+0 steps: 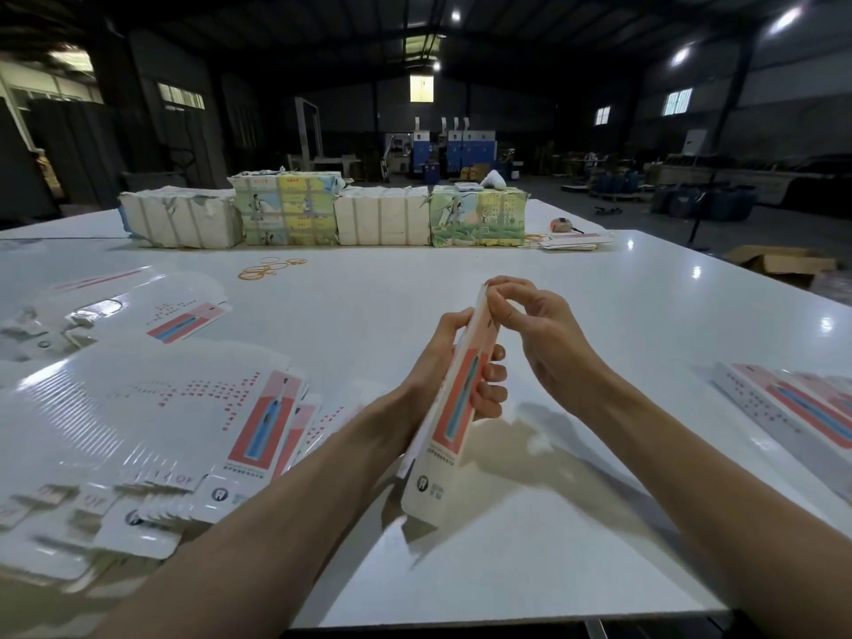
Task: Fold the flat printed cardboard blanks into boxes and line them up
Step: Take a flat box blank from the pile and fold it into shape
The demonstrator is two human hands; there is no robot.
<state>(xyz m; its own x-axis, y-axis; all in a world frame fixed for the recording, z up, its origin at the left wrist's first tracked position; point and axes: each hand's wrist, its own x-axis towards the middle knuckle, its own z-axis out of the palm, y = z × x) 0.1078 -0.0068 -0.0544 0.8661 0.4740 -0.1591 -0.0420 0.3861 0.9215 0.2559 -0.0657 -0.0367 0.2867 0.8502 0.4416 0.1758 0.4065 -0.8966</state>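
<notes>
My left hand [445, 357] grips a half-folded box [454, 417], my right hand [539, 334] pinches its far flap [484, 292]; few finished boxes [793, 408] at right, many blanks [152, 408] at left

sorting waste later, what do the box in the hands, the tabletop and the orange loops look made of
Box: thin printed cardboard, slightly glossy coating; it holds creased edges and catches light. Tabletop: hard white glossy panel, perhaps laminate; lamps reflect sharply in it. Orange loops: probably rubber bands, thin and limp.
</notes>
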